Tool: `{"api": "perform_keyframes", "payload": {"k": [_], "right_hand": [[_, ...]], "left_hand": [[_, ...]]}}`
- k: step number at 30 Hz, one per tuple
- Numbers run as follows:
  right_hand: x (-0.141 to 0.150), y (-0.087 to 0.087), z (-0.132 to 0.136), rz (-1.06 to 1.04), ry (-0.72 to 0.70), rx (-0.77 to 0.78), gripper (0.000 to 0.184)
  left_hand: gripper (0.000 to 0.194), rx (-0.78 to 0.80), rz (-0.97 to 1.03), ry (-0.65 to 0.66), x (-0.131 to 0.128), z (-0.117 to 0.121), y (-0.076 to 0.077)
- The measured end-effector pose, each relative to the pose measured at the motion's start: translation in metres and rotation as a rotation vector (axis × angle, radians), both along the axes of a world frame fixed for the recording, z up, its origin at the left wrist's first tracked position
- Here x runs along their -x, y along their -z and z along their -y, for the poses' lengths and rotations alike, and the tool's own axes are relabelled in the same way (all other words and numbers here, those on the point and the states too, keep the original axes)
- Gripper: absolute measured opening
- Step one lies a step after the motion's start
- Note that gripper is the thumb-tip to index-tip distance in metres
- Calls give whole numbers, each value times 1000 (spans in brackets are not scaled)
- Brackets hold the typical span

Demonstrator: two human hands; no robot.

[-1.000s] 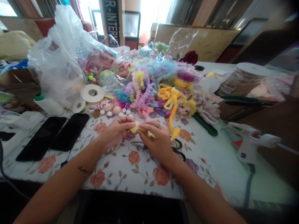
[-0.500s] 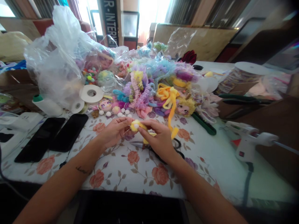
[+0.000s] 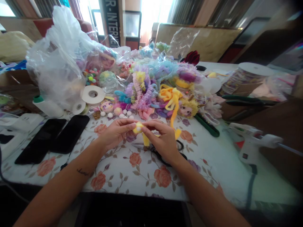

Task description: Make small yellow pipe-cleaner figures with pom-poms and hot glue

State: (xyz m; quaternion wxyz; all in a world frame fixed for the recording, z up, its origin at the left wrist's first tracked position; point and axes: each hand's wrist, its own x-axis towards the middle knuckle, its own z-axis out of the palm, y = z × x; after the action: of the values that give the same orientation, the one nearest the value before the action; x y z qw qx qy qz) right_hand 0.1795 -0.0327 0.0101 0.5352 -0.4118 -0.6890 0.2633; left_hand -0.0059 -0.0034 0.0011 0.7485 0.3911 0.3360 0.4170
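My left hand (image 3: 117, 132) and my right hand (image 3: 162, 138) meet above the flowered tablecloth (image 3: 132, 170). Both pinch a small yellow fuzzy ball with a white bead (image 3: 138, 127) between their fingertips. A yellow pipe cleaner strand (image 3: 145, 141) hangs down from the ball under my right fingers. Black scissors (image 3: 165, 154) lie on the cloth just below my right hand. Behind the hands lies a pile of coloured pipe cleaners and small doll heads (image 3: 153, 91).
Two black phones (image 3: 56, 135) lie at the left beside a white power strip (image 3: 16, 124). White tape rolls (image 3: 92, 94) and a large clear plastic bag (image 3: 59, 63) stand behind them. A white glue gun (image 3: 253, 142) rests at the right, green pliers (image 3: 246, 101) farther back.
The yellow ball was turned between my fingertips and the strand now hangs down below it. Both hands stayed in nearly the same place.
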Motion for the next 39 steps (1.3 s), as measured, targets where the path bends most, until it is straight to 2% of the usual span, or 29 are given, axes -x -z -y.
{"api": "perform_keyframes", "payload": {"k": [6,15,18,23,32,39], "right_hand": [[3,1,2,52,66,-153,9],[2,2,2,107,50,-88,8],[2,2,1,86,70,-71,7],[1,2,1,75,88,-55,6],[2,0,3,38,54,-46,2],[2,0,4,48,55,-37,4]], "left_hand": [[19,-32,-32,1,-1,2,-1],[22,-39,10,-99,-5,2,0],[29,-65,21,-72,-5,2,-2],[22,-135,-28,18,-5,3,-7],[21,-181,-116,-9,-3,5,-6],[19,-198,-99,-11,-4,6,-7]]}}
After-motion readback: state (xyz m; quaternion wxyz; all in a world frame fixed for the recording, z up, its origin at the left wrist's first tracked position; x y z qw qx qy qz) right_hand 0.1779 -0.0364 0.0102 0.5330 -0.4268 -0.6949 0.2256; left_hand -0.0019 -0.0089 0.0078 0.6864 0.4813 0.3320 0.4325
